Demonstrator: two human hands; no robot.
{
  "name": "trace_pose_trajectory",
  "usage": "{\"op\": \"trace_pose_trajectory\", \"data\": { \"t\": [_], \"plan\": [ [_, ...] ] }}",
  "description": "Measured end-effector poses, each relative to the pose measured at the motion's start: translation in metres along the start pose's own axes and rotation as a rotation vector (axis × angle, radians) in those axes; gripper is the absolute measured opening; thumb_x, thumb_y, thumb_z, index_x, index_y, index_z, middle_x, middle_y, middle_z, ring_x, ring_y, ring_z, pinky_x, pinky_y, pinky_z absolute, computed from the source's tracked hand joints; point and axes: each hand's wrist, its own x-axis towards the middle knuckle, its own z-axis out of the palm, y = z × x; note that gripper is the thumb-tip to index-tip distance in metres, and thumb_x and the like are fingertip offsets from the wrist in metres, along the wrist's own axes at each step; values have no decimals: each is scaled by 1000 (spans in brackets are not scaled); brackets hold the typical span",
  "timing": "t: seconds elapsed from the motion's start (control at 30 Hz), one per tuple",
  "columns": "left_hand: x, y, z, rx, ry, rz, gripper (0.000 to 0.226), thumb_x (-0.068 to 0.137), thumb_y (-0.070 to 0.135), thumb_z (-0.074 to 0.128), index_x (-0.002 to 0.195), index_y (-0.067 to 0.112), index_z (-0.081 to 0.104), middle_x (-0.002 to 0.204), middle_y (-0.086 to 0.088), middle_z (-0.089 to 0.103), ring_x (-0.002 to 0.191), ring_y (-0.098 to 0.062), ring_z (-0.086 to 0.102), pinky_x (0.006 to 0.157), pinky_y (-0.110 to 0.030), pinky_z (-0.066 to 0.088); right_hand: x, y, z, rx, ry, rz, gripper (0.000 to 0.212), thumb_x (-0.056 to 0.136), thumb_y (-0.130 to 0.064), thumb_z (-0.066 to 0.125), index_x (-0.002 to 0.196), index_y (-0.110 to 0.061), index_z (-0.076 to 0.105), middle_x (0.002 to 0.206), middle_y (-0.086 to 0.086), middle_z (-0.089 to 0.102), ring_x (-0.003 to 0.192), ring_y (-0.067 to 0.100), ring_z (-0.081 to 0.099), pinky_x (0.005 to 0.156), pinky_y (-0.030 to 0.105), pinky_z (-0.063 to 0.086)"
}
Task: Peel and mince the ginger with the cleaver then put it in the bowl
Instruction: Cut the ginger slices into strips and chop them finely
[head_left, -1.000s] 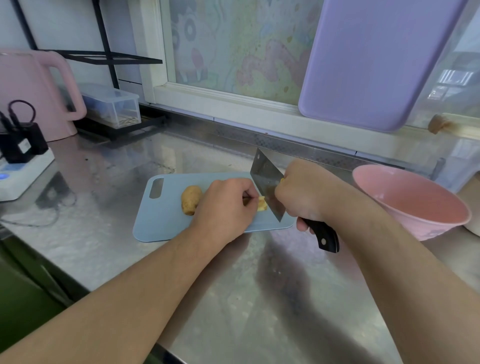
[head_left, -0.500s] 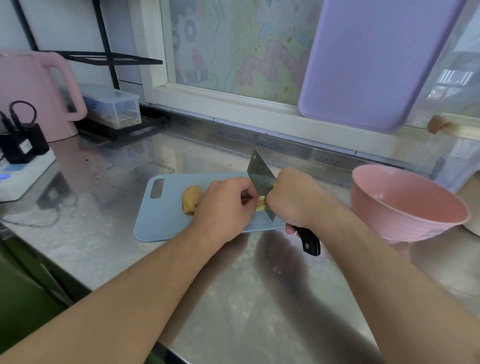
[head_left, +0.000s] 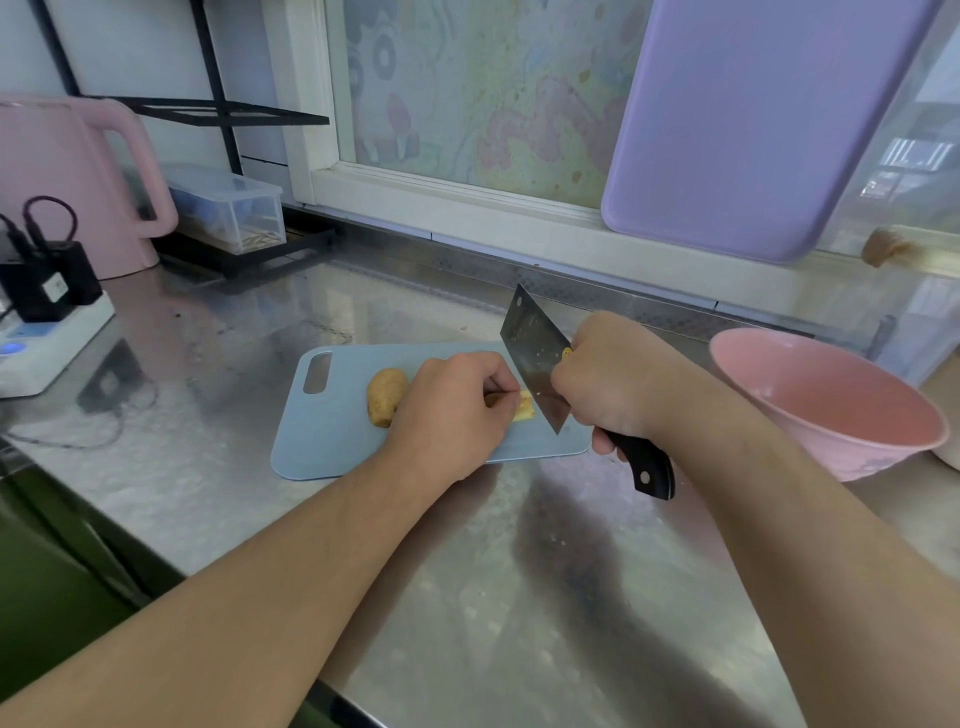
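Stainless steel made up the counter (head_left: 467, 597) where we worked, with a pale blue cutting board (head_left: 332, 441) lying flat on it. Our left hand (head_left: 447, 410) sat curled over the ginger (head_left: 387, 402), fingers bent down and pinning it to the board; the unpeeled brown end stuck out to the left of the knuckles, and a yellow cut end showed just at the fingertips. Our right hand (head_left: 608, 384) gripped the cleaver (head_left: 535, 353) close to the blade, fingers wrapped round the black handle, whose end poked out below the palm. The blade stood tilted, its far corner raised, its lower edge down beside the yellow end of the ginger; we could not tell whether it touched. The pink bowl (head_left: 831, 410) stood on the counter to the right, well apart from the board.
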Motion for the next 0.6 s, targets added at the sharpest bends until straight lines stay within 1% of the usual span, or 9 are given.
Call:
{"op": "trace_pose_trajectory", "data": {
  "t": [0.07, 0.17, 0.33, 0.4, 0.43, 0.5, 0.53, 0.6],
  "plan": [
    [0, 0, 0, 4, 3, 1, 7, 94, 22, 75, 90, 27, 78, 82, 18, 73, 82, 1, 67, 80, -22, 56, 0, -1, -1, 2, 0, 1, 15, 84, 3, 43, 71, -2, 49, 35, 11, 48, 25, 24, 49, 39, 19, 37],
    [0, 1, 0, 9, 6, -4, 7, 94, 23, 75, 90, 26, 78, 82, 18, 73, 83, 1, 67, 79, -20, 56, 0, -1, -1, 3, -6, -1, 17, 85, 4, 43, 70, -2, 48, 34, 9, 44, 28, 24, 51, 38, 19, 37],
    [-1, 3, 0, 26, 14, -8, 8, 94, 22, 73, 91, 26, 79, 84, 16, 75, 83, -2, 68, 81, -26, 58, -3, -3, 0, -5, -32, 5, 17, 85, 7, 39, 73, -2, 47, 29, 6, 43, 25, 22, 49, 37, 16, 36],
    [-1, 5, 0, 37, 15, -7, 8, 94, 22, 72, 91, 26, 79, 85, 16, 75, 84, -3, 68, 82, -30, 59, -5, -4, 1, -7, -50, 8, 16, 86, 6, 39, 76, -2, 49, 28, 5, 44, 25, 20, 48, 37, 17, 38],
    [-1, 5, 0, 41, 15, -10, 8, 94, 22, 72, 91, 27, 79, 85, 16, 75, 84, -4, 68, 81, -31, 59, -7, -5, 2, -5, -58, 8, 16, 86, 6, 39, 77, -2, 50, 31, 7, 47, 26, 21, 49, 38, 19, 40],
    [-1, 6, -1, 44, 15, -17, 8, 93, 23, 73, 90, 27, 79, 85, 16, 75, 84, -5, 68, 81, -31, 59, -10, -6, 5, 1, -61, 4, 15, 88, 4, 40, 80, -4, 50, 46, 12, 54, 30, 22, 53, 39, 20, 43],
    [-1, 6, -1, 43, 14, -19, 8, 92, 23, 73, 90, 27, 79, 85, 16, 75, 84, -5, 69, 81, -31, 59, -10, -7, 7, 2, -56, 2, 15, 89, 3, 40, 80, -4, 49, 53, 13, 54, 31, 23, 54, 38, 20, 43],
    [-1, 5, -2, 41, 10, -18, 7, 92, 23, 74, 90, 28, 79, 86, 15, 76, 84, -5, 69, 80, -30, 59, -9, -6, 9, -5, -49, 4, 14, 89, 2, 40, 81, -5, 49, 59, 14, 54, 31, 23, 55, 37, 20, 42]
  ]
}}
